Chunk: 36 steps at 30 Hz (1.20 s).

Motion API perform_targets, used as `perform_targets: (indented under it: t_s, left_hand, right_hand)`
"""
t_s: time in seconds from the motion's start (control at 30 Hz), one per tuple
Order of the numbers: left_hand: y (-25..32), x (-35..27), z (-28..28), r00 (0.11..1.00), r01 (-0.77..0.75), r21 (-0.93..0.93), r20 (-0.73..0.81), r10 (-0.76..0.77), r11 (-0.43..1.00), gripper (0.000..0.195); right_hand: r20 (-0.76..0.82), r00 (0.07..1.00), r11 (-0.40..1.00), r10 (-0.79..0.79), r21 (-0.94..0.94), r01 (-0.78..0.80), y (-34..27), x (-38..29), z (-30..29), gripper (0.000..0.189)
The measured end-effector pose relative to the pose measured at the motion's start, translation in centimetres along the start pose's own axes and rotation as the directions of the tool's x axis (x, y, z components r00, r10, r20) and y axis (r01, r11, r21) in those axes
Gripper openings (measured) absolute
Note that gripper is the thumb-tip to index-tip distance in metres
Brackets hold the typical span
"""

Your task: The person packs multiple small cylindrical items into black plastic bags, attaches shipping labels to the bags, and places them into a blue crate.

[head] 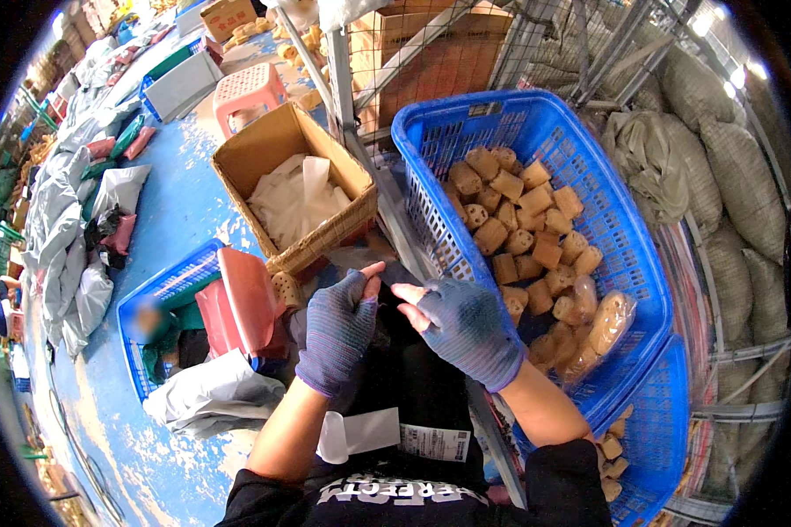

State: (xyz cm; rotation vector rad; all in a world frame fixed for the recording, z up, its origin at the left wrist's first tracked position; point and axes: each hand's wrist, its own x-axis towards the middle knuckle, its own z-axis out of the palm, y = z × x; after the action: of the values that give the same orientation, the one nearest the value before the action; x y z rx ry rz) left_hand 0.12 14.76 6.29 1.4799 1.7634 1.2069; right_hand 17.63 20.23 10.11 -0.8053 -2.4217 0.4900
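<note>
My left hand, in a blue-grey fingerless glove, is raised before my body. Facing it across a small gap is my right hand, gloved alike. Between the fingertips there seems to be a thin clear plastic film, too faint to tell which hand holds it. To the right, a blue plastic basket bears many tan perforated blocks and clear-wrapped packs of them. Ahead stands an open cardboard box with translucent plastic bags inside. White labels lie near my lap.
A metal frame runs between box and basket. At left stand another blue basket with a pink plastic bin, and a pink stool. Filled woven sacks are stacked at right. Grey mailing bags lie along the floor.
</note>
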Motion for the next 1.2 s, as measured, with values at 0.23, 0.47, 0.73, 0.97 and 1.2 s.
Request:
perform_targets:
  t_s: [0.23,0.47,0.73,0.97,1.2]
  left_hand:
    - [0.6,-5.3,-1.3,0.999,-0.050,0.043,-0.015,0.050,0.998,0.029]
    - [-1.0,-10.4,-3.7,0.964,0.176,-0.225,0.236,-0.122,0.958,0.037]
    - [-2.2,-10.4,-5.9,0.846,0.119,-0.355,0.525,0.092,0.927,0.059]
    - [-1.5,-9.8,-5.0,0.874,0.157,-0.441,0.479,0.084,0.884,0.055]
    - [-1.5,-9.2,-4.8,0.966,0.061,-0.215,0.258,-0.004,0.975,0.051]
  right_hand:
    - [-0.275,0.914,0.946,0.297,-0.048,-0.322,-1.1,-7.9,2.7,0.049]
    - [-0.017,0.745,0.643,0.666,0.519,-0.563,-0.6,-13.6,4.7,0.037]
    - [-0.164,0.986,0.999,-0.040,-0.028,0.036,-6.3,-8.6,1.2,0.030]
    - [0.040,0.975,0.973,-0.219,-0.065,0.221,-8.1,-6.5,3.5,0.028]
    - [-0.142,0.952,0.841,0.272,0.516,-0.164,-3.8,-9.5,0.7,0.017]
